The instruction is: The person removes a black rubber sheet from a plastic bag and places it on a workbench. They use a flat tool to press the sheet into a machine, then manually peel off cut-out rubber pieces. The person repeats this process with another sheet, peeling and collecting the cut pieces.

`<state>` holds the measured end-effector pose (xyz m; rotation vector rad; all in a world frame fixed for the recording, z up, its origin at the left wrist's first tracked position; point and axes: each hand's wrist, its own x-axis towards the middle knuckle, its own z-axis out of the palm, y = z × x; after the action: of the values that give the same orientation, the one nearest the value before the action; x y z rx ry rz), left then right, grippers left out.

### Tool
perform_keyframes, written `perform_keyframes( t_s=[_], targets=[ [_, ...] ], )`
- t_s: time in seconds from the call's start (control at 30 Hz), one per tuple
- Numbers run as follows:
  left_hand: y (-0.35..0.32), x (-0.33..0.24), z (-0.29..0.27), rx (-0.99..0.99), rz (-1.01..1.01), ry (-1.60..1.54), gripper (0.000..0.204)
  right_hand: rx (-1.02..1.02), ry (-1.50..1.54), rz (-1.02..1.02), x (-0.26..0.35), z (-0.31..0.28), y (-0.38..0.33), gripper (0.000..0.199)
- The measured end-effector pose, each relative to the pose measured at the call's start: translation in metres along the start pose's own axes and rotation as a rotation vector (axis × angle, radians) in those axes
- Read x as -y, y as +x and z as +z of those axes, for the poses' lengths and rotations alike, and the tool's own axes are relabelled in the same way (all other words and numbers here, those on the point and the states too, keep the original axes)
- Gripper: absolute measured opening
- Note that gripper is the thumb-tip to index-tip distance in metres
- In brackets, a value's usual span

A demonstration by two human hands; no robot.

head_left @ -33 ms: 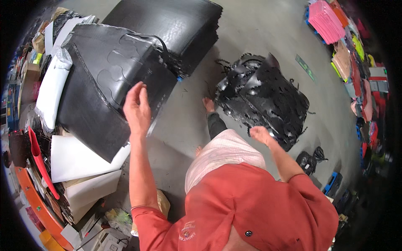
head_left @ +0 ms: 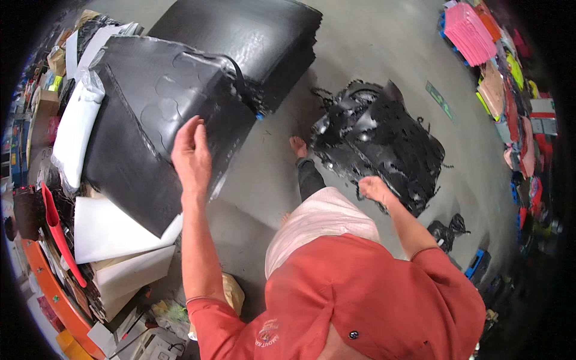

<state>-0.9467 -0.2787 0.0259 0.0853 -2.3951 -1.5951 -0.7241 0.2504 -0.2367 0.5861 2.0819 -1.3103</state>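
Note:
My left hand (head_left: 192,157) hovers at the near right side of a stack of black, rubber-like sheets (head_left: 129,141). Its fingers are slightly bent and apart, and I see nothing in them. Curved cut outlines and a loose black strip (head_left: 236,67) show on the top sheet. My right hand (head_left: 375,189) is closed, fingers curled, at the near edge of a heap of torn black sheet scraps (head_left: 390,144). Whether it grips anything is hidden; dark scrap lies right behind it.
Behind the left stack stands another black sheet stack (head_left: 240,33). White boards (head_left: 114,231) and a plastic-wrapped white roll (head_left: 78,129) lie at the left. A black bag (head_left: 443,234) sits on the grey floor (head_left: 366,36) at right, with pink sheets (head_left: 471,37) farther off.
My left hand has shifted slightly left over the sheet stack. My right hand is slightly higher in the view and still closed. The heap looks nearly the same.

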Motion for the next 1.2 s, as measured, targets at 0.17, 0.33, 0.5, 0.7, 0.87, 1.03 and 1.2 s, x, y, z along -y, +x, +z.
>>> perform_keyframes(
  t_s=[0.17, 0.33, 0.5, 0.7, 0.87, 1.03, 1.2],
  targets=[
    [0.131, 0.036, -0.009, -0.026, 0.058, 0.341, 0.035, -0.149, -0.248, -0.231, 0.196, -0.054, 0.203, 0.029],
    [0.272, 0.117, 0.037, 0.017, -0.076, 0.897, 0.058, -0.351, -0.354, -0.489, 0.395, -0.079, 0.397, 0.035],
    [0.29, 0.153, 0.063, -0.035, -0.135, 1.117, 0.073, -0.565, -0.636, -0.601, 0.516, -0.126, 0.554, 0.044],
    [0.287, 0.145, 0.057, 0.002, -0.136, 1.072, 0.074, -0.63, -0.855, -0.27, 0.566, -0.146, 0.627, 0.071],
    [0.296, 0.134, 0.063, 0.002, -0.15, 1.056, 0.073, -0.542, -0.893, -0.115, 0.594, -0.157, 0.62, 0.082],
    [0.291, 0.137, 0.06, 0.0, -0.18, 1.056, 0.076, -0.473, -0.846, -0.076, 0.613, -0.178, 0.623, 0.102],
    [0.292, 0.138, 0.059, -0.014, -0.152, 1.024, 0.077, -0.384, -0.627, 0.02, 0.614, -0.186, 0.629, 0.112]
  ],
)
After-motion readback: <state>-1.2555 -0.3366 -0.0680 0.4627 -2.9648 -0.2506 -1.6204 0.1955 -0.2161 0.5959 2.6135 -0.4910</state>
